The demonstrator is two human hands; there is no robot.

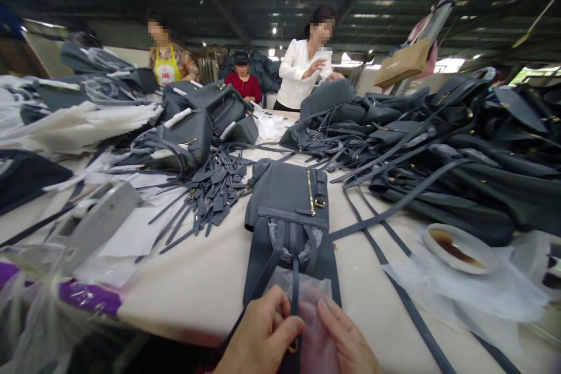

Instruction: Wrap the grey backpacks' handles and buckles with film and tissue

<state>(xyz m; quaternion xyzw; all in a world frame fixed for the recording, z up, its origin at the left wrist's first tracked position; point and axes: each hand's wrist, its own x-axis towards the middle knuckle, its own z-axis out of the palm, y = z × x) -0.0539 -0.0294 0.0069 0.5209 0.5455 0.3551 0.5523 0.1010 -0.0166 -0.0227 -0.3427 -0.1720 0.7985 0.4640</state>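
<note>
A dark blue-grey leather backpack [284,187] lies flat on the table in front of me, with a gold zipper and a small buckle. Its lower end reaches toward my body. Over that end lies a translucent plastic sheet [322,289]. My left hand [258,333] is closed in a pinch at a narrow dark strap [295,286], just above a gold-coloured buckle. My right hand [346,336] grips the plastic sheet at its right side, thumb hidden behind or under the film. Clear wrap covers the bag's looped handle [313,245].
Left of the backpack lies a heap of small leather tags [217,187]. Piled dark bags [438,146] fill the right side, with long straps trailing. A white dish [458,248] holds brown liquid. A grey tape dispenser-like device [92,222] sits left. Several people work beyond.
</note>
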